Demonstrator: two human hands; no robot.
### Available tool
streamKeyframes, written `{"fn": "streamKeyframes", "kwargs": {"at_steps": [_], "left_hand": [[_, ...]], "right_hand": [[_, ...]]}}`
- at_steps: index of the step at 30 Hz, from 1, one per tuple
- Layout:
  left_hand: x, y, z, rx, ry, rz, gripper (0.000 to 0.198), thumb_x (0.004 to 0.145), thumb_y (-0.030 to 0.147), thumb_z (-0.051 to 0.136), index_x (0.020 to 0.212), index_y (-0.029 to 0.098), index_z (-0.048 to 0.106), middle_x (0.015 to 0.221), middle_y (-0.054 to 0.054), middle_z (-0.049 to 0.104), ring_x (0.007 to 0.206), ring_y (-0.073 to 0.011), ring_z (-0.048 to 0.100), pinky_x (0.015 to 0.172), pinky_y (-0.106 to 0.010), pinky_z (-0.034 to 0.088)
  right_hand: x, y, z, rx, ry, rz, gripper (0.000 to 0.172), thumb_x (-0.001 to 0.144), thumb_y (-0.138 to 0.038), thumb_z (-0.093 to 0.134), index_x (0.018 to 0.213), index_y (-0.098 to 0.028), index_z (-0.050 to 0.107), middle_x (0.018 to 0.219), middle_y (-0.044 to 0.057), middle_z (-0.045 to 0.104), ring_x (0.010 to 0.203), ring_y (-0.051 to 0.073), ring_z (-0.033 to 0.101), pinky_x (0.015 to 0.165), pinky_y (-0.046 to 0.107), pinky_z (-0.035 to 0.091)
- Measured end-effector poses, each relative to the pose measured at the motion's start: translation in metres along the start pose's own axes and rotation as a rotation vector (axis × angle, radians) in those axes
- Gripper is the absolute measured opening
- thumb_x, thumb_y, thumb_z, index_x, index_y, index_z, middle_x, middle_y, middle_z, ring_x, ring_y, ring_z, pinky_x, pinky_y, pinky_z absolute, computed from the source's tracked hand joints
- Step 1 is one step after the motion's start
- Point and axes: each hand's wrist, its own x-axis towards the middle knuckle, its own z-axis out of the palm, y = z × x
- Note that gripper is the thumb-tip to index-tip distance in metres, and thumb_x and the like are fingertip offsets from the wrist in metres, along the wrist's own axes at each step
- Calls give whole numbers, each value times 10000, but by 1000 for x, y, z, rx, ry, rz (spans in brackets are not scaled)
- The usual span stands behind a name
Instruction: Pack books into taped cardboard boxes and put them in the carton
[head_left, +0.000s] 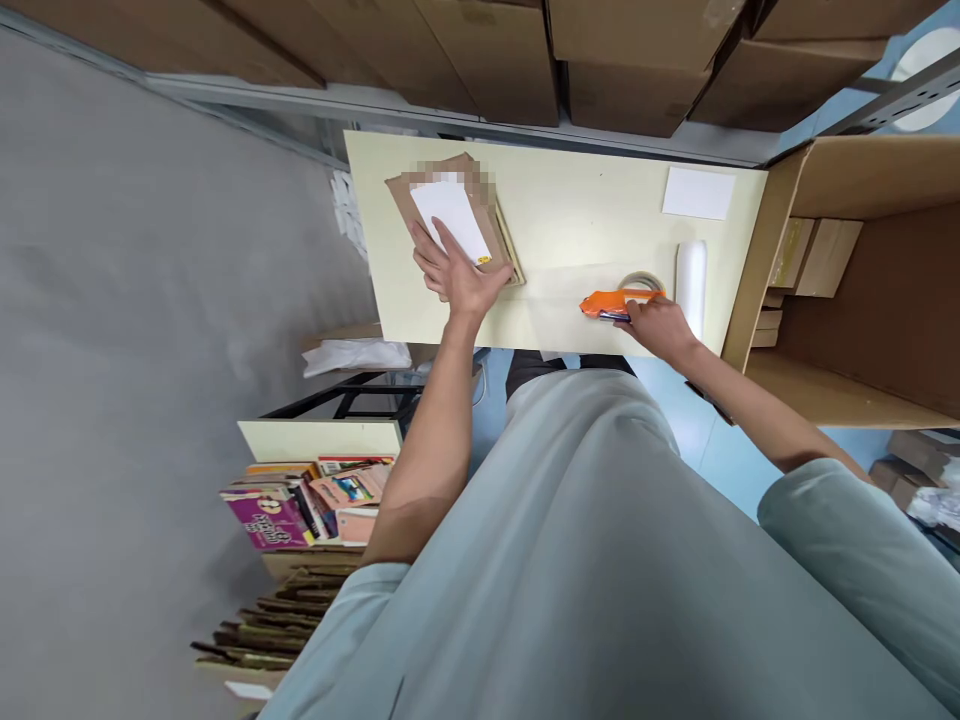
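Note:
My left hand [455,272] lies flat with fingers spread on a brown cardboard parcel [420,195] that carries a white label [450,215], at the left end of the pale yellow table [570,210]. My right hand [660,325] is closed around the handle of an orange tape dispenser [611,302] with a roll of clear tape [641,282], resting on the table near its front edge.
A white roll [691,280] and a white sheet [698,192] lie at the table's right end. A large open cardboard box [862,280] stands to the right. Stacked cartons [615,50] fill the shelf behind. Books [315,495] and flattened cardboard [262,630] sit low at the left.

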Motion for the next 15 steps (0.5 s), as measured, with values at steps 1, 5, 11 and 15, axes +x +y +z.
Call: {"fn": "streamKeyframes", "kwargs": {"at_steps": [1, 5, 11, 15], "left_hand": [[-2, 0, -4, 3, -15, -9, 1326, 693, 403, 955, 1816, 287, 260, 1936, -139, -26, 1769, -497, -95, 1401, -757, 20], [-13, -2, -23, 41, -108, 36, 1200, 753, 529, 933, 1770, 201, 386, 1933, -161, 26, 1757, -504, -141, 1414, -699, -19], [-12, -21, -50, 80, -256, 168, 1486, 560, 591, 1059, 1789, 196, 324, 1912, -246, 38, 1764, -485, -119, 1423, -669, -19], [-4, -33, -74, 209, -452, 233, 1691, 461, 565, 1096, 1819, 109, 197, 1894, -303, -7, 1768, -488, -70, 1433, -637, -19]], "right_hand": [[5, 8, -3, 1, 36, -6, 539, 1187, -459, 432, 1318, 7, 669, 1015, 293, 818, 994, 396, 777, 842, 430, 537], [45, 8, -16, 57, 107, -19, 608, 1210, -433, 294, 1368, 42, 638, 1021, 288, 820, 976, 384, 777, 880, 459, 548], [82, -28, -31, 9, 33, -98, 514, 1184, -360, 415, 1419, 57, 604, 1148, 325, 821, 1082, 403, 789, 1029, 496, 509], [78, -63, -27, -21, 12, -239, 475, 1159, -283, 450, 1442, 72, 589, 1162, 320, 824, 1101, 396, 800, 1027, 480, 504]]}}
